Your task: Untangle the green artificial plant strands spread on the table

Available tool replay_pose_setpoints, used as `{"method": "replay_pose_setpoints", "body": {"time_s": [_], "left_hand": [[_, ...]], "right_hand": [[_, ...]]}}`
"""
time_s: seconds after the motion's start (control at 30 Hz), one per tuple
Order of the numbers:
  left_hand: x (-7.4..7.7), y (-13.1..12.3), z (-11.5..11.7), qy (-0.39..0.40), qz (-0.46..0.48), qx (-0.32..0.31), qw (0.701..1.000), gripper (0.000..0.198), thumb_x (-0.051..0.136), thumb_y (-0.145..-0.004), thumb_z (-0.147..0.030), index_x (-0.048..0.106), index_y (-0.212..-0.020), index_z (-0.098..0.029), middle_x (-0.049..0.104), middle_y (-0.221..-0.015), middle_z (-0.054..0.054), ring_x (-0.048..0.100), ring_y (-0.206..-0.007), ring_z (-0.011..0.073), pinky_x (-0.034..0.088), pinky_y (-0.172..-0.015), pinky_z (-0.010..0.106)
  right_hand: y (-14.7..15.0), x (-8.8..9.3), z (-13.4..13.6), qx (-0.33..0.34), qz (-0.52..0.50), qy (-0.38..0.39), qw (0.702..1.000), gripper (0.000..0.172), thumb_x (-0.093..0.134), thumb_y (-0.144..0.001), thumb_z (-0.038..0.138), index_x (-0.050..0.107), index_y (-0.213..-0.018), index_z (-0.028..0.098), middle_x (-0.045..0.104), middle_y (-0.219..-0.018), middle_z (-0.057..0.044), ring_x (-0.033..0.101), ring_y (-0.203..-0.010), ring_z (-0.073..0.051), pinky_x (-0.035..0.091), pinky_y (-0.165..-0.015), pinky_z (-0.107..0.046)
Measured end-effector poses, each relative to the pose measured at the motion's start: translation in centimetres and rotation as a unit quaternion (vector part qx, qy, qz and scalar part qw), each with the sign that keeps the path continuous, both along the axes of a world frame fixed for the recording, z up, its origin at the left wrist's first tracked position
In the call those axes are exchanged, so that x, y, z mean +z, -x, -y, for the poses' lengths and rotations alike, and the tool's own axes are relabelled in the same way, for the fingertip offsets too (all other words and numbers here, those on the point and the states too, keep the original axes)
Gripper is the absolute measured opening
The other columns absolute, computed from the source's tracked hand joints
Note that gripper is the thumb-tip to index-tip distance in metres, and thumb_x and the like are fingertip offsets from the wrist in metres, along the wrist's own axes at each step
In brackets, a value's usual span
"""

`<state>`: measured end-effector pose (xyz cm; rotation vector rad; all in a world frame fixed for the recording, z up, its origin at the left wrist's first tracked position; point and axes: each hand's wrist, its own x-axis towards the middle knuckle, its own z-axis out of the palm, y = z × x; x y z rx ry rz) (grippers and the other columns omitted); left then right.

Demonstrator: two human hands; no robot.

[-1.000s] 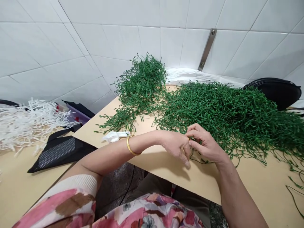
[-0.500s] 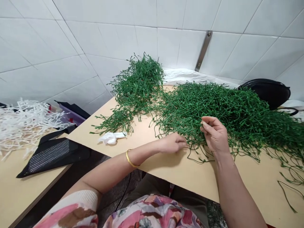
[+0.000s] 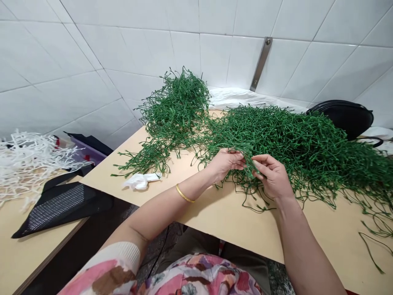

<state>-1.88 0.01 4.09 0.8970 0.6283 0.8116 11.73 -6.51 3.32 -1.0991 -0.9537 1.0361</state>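
The left hand (image 3: 227, 161) and the right hand (image 3: 272, 177) were close together in front of the person, just over the near edge of a big pile of fake green vines (image 3: 302, 153). The left hand was curled shut around a thin bunch of green strands (image 3: 246, 156). The right hand's fingertips (image 3: 257, 165) pinched the same bunch from the other side, so both hands were gripping it. The bunch lay between the hands, and its long line ran down and to the right, from the left hand toward the right hand. The right hand was a bit nearer to the middle of the big pile. The strands were thin, bendy and bumpy, with small forked tips, and loose ends trailed onto the pale wood surface (image 3: 325, 233) just below the right hand. Ahead of the left hand sat a small vine pile (image 3: 175, 107), joined to the big pile by tangled strands. A white tissue (image 3: 141, 181) lay near the left hand, and a gold bangle (image 3: 184, 193) circled the left arm (image 3: 159, 213). Farther left were white shredded strips (image 3: 29, 168) and a black mesh bag (image 3: 61, 209).
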Motion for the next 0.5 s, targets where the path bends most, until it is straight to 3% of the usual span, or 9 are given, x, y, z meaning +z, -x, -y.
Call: {"method": "replay_pose_setpoints", "body": {"time_s": [0.13,0.23,0.3,0.4,0.5], "left_hand": [[-0.1,0.1,0.1,-0.020,-0.034,-0.034,0.999,0.029,0.058,-0.055,-0.001,0.064,-0.083,-0.010,0.064,-0.066,0.005,0.060,-0.058,0.0130,0.046,-0.058,0.026],[-0.2,0.3,0.3,-0.035,0.003,-0.043,0.998,0.043,0.061,-0.049,0.003,0.064,-0.088,-0.014,0.067,-0.084,0.004,0.062,-0.075,0.0137,0.046,-0.065,0.024],[-0.4,0.4,0.3,-0.035,0.024,-0.028,0.999,0.037,0.067,-0.050,-0.002,0.065,-0.084,-0.014,0.066,-0.085,0.003,0.061,-0.079,0.0128,0.046,-0.067,0.023],[-0.8,0.3,0.1,-0.025,0.025,-0.023,0.999,0.022,0.071,-0.058,-0.017,0.064,-0.077,-0.010,0.063,-0.069,0.002,0.058,-0.063,0.0092,0.047,-0.063,0.024],[-1.3,0.3,-0.2,0.011,0.039,-0.026,0.999,0.022,0.071,-0.060,-0.021,0.059,-0.075,-0.010,0.061,-0.065,0.000,0.055,-0.053,0.0069,0.048,-0.059,0.025]], "right_hand": [[-0.4,0.0,-0.3,-0.027,-0.068,0.040,0.997,0.020,0.073,-0.057,0.024,0.062,-0.073,0.018,0.051,-0.064,0.004,0.032,-0.045,-0.002,0.030,-0.041,-0.019],[-0.5,-0.1,-0.4,-0.036,-0.067,0.049,0.996,0.022,0.073,-0.056,0.024,0.061,-0.073,0.018,0.053,-0.069,0.002,0.036,-0.048,-0.003,0.030,-0.041,-0.018],[-0.3,-0.2,-0.4,-0.036,-0.054,0.049,0.997,0.023,0.073,-0.055,0.024,0.060,-0.073,0.018,0.053,-0.069,0.002,0.038,-0.050,-0.004,0.028,-0.039,-0.018],[0.2,-0.5,-0.3,-0.026,-0.038,0.051,0.998,0.025,0.073,-0.055,0.026,0.059,-0.074,0.018,0.053,-0.068,0.002,0.035,-0.048,-0.003,0.024,-0.038,-0.018],[0.4,-0.6,-0.2,-0.012,0.005,0.051,0.999,0.023,0.070,-0.061,0.032,0.058,-0.075,0.018,0.055,-0.069,0.001,0.037,-0.049,-0.005,0.026,-0.040,-0.019]]}}
